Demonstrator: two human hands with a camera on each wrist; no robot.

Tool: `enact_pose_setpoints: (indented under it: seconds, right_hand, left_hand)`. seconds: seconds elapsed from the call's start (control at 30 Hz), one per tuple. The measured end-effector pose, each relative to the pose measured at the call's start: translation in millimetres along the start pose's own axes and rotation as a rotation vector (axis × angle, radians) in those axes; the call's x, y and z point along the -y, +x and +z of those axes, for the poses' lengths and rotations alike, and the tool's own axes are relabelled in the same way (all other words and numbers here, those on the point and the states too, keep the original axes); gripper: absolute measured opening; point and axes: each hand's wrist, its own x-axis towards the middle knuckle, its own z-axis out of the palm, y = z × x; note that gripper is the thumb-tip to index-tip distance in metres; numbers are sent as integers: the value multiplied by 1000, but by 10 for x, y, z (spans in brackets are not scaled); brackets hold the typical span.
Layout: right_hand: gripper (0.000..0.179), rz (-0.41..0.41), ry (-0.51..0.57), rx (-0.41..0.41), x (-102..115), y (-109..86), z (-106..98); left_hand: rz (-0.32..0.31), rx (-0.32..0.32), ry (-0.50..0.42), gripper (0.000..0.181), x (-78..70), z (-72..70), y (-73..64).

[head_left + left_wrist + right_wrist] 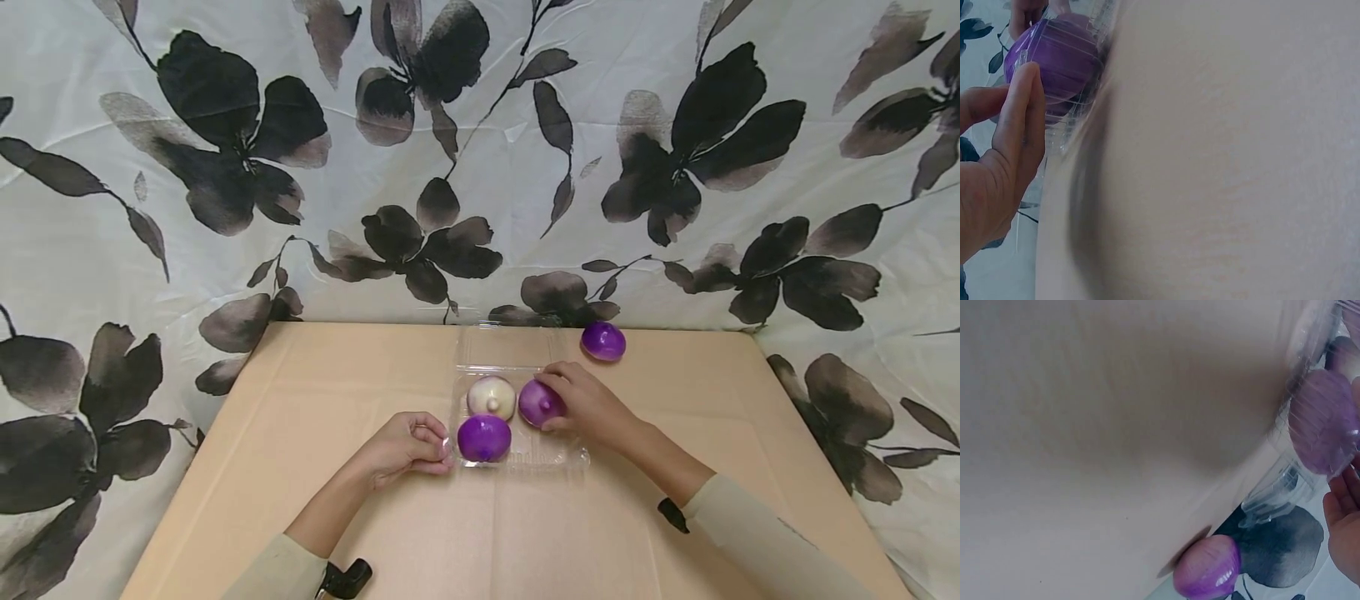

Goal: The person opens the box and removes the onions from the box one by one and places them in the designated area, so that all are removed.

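Note:
A clear plastic clamshell box [551, 452] lies with its lid folded back, three onions inside. My left hand [408, 450] pinches the box's left edge between thumb and fingers; in the left wrist view its fingertips [1027, 74] are against the clear wall. The front-left onion [484, 438] is glossy purple, and behind it an onion [491, 396] shows a pale end upward. My right hand [588, 408] grips a purple onion [540, 403] in the box's right half. In the right wrist view this onion [1319, 422] shows through the plastic wall.
Another purple onion [603, 342] sits on the table by its back edge, right of the open lid [502, 346]. The tan table [360, 367] ends at a white cloth [525, 167] with dark printed flowers.

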Motion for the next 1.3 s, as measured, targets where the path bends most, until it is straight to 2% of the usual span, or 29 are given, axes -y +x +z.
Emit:
enact_pose_setpoints:
  seconds: [0.17,0.33,0.7,0.97,1.3]
  right_hand:
    - [68,-4,9,-10,-9,-12,44]
    - [67,19,37,7,2,-24,55]
    - [71,62,52,114,10,33,76]
    - [76,30,42,143,-52,40,95]
    - [74,-37,27,114,-130,69,103]
  left_hand:
    - [-1,5,0,26,10,6,4]
    - [3,3,0,26,2,15,4]
    - [5,-11,8,28,-27,36,37]
    - [-1,-15,16,27,-12,45,61]
    - [7,-26,3,26,-10,51,97]
